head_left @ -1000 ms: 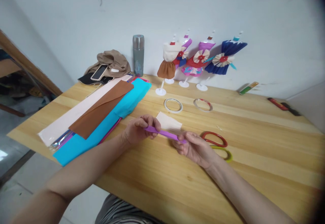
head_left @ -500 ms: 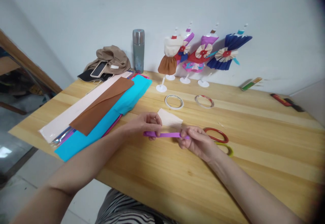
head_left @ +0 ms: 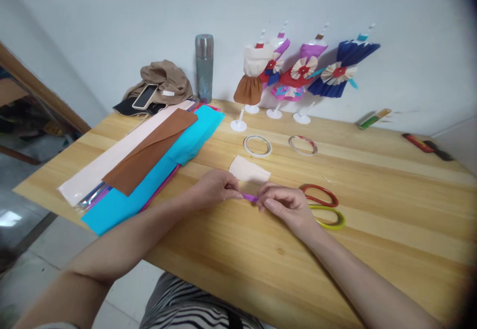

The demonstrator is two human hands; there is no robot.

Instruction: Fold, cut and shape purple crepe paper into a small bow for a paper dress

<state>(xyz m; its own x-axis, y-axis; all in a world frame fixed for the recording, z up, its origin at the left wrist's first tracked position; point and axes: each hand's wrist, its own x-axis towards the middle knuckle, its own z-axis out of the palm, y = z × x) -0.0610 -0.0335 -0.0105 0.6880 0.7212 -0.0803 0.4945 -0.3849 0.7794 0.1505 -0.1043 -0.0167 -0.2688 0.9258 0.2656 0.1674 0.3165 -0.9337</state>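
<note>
A narrow purple paper strip [head_left: 250, 198] lies low over the wooden table [head_left: 238, 249], pinched at both ends. My left hand [head_left: 214, 190] is closed on its left end, and my right hand [head_left: 285, 204] is closed on its right end. The two hands nearly touch, so only a short piece of the strip shows between them. Just behind the hands lies a small cream paper piece [head_left: 249, 170]. Scissors with red and yellow-green handles [head_left: 322, 205] lie right beside my right hand.
Long sheets of cream, brown and turquoise paper [head_left: 149, 157] lie at the left. Two tape rings [head_left: 257, 145] [head_left: 302, 144] sit mid-table. Several paper dresses on white stands [head_left: 298, 73], a grey flask [head_left: 204, 68], a cloth with a phone [head_left: 156, 88] and pens [head_left: 373, 119] line the wall.
My hands have moved together along the purple strip and lowered it toward the table. Much less of the strip shows now. The view has tilted down slightly.
</note>
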